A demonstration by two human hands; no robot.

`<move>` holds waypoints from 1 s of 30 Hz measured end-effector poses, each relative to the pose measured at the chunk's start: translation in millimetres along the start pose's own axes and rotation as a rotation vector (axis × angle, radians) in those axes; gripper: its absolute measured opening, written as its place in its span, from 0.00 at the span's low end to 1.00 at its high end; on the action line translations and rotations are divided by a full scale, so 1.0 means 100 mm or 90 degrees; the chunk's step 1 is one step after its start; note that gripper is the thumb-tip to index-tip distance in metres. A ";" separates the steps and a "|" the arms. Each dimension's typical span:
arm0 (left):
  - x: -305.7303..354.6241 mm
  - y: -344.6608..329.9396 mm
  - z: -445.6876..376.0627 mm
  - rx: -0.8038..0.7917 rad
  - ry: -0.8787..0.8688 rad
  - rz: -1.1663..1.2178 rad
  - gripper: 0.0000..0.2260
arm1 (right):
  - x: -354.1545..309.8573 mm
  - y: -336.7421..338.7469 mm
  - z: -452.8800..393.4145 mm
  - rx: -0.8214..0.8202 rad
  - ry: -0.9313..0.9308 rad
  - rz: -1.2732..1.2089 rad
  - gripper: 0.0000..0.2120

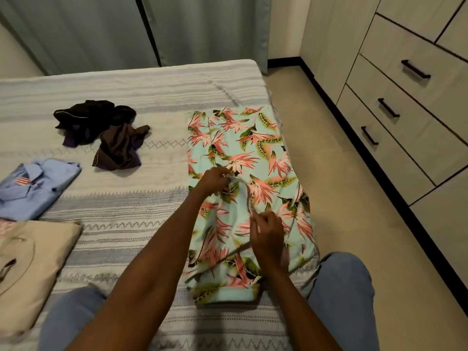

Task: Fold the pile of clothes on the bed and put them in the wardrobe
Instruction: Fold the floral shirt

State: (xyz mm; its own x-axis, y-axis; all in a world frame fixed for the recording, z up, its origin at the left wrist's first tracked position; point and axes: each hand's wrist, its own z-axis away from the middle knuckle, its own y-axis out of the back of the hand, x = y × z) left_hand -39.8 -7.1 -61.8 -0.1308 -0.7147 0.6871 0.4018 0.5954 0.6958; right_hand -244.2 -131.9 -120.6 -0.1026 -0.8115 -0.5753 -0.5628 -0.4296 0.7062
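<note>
Two folded tops [33, 183] lie on the bed [141, 198], the dark pile [101, 133] waits unfolded, and the left hand [214, 179] and right hand [267, 233] each pinch the floral garment's [248, 153] drawstring [245, 192], nothing yet in the wardrobe [405, 102].

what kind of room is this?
Most likely a bedroom: a bed with a striped cover, curtains behind it, and wardrobe drawers along the right wall. Both hands, left and right, pinch a floral garment.
</note>
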 end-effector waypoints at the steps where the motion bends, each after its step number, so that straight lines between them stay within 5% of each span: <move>1: -0.07 0.05 0.04 0.004 0.026 0.065 0.11 | -0.08 -0.02 0.01 -0.011 0.068 0.018 0.10; 5: -0.33 0.24 0.21 0.075 0.134 0.271 0.13 | -0.41 -0.15 0.12 -0.076 0.283 0.024 0.13; 13: -0.75 0.21 0.52 0.096 0.095 0.158 0.12 | -0.50 -0.57 0.51 -0.275 0.407 0.108 0.13; 16: -0.81 0.07 0.59 0.131 0.025 0.043 0.10 | -0.49 -0.52 0.48 -0.262 0.395 0.084 0.13; 20: -0.92 -0.15 0.70 0.173 -0.108 -0.302 0.14 | -0.44 -0.37 0.36 -0.188 0.293 0.074 0.16; 24: -0.99 -0.47 0.98 0.072 -0.111 -0.341 0.28 | -0.28 -0.36 0.45 -0.263 0.180 0.120 0.23; 30: -1.06 -0.52 1.09 -0.040 -0.074 -0.420 0.46 | -0.12 -0.26 0.63 -0.315 0.202 0.114 0.27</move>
State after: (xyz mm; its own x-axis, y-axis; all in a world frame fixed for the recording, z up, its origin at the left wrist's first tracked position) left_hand -145.1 78.0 -148.1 -0.4624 -0.8750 0.1434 0.2560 0.0231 0.9664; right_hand -280.2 -85.6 -158.0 0.1315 -0.9339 -0.3325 -0.1033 -0.3464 0.9324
